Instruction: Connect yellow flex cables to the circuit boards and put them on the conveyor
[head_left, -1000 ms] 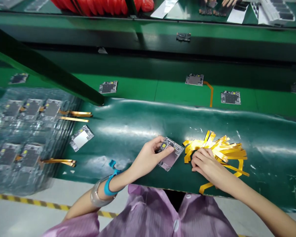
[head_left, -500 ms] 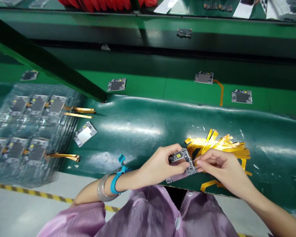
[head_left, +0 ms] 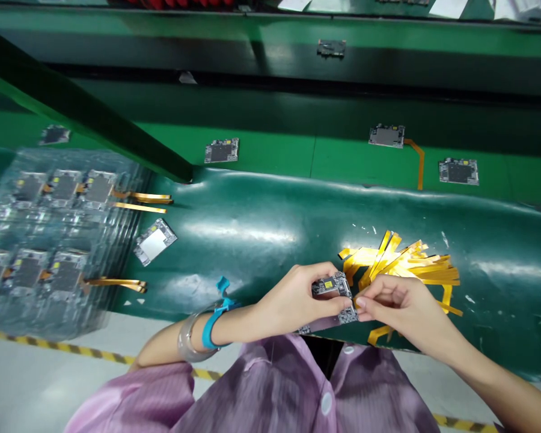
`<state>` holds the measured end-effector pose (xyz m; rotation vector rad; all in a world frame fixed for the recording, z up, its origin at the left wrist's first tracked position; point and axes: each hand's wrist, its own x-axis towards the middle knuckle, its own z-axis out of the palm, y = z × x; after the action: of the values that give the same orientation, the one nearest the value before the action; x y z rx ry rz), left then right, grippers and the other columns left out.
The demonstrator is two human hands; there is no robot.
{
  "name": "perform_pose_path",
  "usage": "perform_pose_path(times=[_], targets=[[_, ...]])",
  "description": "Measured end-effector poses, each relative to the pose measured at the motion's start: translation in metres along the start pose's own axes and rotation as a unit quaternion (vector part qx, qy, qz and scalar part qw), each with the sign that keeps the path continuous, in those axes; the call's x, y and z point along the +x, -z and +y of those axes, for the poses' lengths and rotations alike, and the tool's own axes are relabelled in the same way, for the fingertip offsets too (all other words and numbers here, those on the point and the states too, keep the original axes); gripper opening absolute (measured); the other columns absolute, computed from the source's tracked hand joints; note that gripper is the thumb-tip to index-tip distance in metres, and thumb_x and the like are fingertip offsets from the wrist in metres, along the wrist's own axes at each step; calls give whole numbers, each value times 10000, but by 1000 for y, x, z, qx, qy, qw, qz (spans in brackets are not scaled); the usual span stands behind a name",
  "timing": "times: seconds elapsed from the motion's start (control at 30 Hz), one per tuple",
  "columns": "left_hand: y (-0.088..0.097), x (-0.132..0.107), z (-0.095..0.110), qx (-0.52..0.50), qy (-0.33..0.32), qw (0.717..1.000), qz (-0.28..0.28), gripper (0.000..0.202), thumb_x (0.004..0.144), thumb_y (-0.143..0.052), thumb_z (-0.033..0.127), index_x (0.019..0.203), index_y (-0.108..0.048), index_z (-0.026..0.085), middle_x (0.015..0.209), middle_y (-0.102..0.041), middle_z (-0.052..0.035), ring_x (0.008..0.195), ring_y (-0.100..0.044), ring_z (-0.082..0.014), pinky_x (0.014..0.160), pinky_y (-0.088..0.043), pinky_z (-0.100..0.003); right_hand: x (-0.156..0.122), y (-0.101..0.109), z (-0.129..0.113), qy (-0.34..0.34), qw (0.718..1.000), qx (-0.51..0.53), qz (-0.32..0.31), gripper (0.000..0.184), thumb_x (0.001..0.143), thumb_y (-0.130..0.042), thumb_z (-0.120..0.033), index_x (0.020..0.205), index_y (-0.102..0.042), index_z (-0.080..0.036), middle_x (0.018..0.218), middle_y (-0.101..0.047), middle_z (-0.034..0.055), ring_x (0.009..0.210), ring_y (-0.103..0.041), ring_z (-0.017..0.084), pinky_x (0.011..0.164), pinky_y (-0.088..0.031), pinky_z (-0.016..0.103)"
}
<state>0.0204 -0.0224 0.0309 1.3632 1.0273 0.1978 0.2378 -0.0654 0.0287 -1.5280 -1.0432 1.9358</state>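
Holding circuit board (head_left: 330, 285) in left grip (head_left: 297, 302), pinching narrow at its edge with right grip (head_left: 401, 305) (flex cables (head_left: 410, 264) just beyond).

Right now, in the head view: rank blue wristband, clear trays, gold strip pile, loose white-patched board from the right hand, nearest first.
From the right hand:
1. Gold strip pile: right beside it.
2. Blue wristband: well left, lower in view.
3. Loose white-patched board: farther left, higher in view.
4. Clear trays: far left.
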Motion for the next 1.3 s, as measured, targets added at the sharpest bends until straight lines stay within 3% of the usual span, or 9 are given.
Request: perform_pose_path(times=[0.2,0.37,0.6,0.73,0.87,1.03,1.13,1.2,1.3], targets=[[6,5,-4,13,8,1000,-6,272,800,-704,391,755,-550,171,656,-532,51,594,-438,-87,526,-341,-191,4,-2,5,3,1000,-12,2,251,780,-788,-435,761,-707,-198,771,-753,43,698,-721,176,682,-604,295],[12,7,-2,52,2,998,-23,164,807,-681,337,845,-643,182,741,-648,36,661,-522,-103,583,-387,-199,8,-6,6,10,1000,-1,-5,198,792,-783,-373,759,-708,-192,767,-759,31,712,-722,154,709,-591,260],[7,11,-3,84,15,996,24,324,736,-710,352,636,-461,171,573,-421,66,576,-352,-85,483,-243,-206,9,-12,4,-9,999,50,-20,258,794,-804,-436,776,-724,-192,773,-742,15,767,-736,163,795,-622,275],[9,12,-8,30,3,999,18,394,802,-691,439,642,-450,172,589,-396,64,567,-340,-82,489,-254,-213,8,-12,0,-20,995,91,-28,361,853,-724,-552,835,-713,-191,843,-724,25,851,-746,199,852,-639,337],[16,11,-8,14,-13,1000,20,415,911,-574,538,731,-545,165,647,-455,43,600,-395,-94,525,-291,-224,16,-14,0,2,997,64,-45,336,841,-766,-487,996,-709,-194,943,-703,29,841,-723,186,815,-651,338],[27,5,-3,21,-19,997,69,456,977,-448,568,790,-569,170,685,-510,25,635,-450,-112,587,-355,-238,36,-21,-1,19,997,27,-72,281,801,-802,-436,883,-739,-175,858,-684,14,787,-705,180,789,-649,339],[46,6,-10,12,-50,993,108,403,1000,-424,535,903,-592,182,812,-618,-6,761,-569,-143,696,-451,-253,53,-18,-14,54,997,-8,-48,283,789,-802,-446,847,-744,-175,822,-708,20,739,-701,172,740,-640,306],[72,16,-19,51,-97,978,177,348,1024,-402,473,1033,-599,186,979,-676,-40,900,-627,-163,816,-494,-276,70,-11,-30,84,996,-19,-10,306,770,-812,-451,854,-744,-164,828,-736,45,717,-713,177,710,-637,296],[129,46,-35,232,-129,906,329,268,1012,-447,330,1186,-556,159,1210,-648,-102,1093,-622,-189,951,-490,-304,109,4,-67,135,989,-17,55,323,759,-829,-414,895,-726,-139,861,-755,86,727,-731,191,695,-639,293]])
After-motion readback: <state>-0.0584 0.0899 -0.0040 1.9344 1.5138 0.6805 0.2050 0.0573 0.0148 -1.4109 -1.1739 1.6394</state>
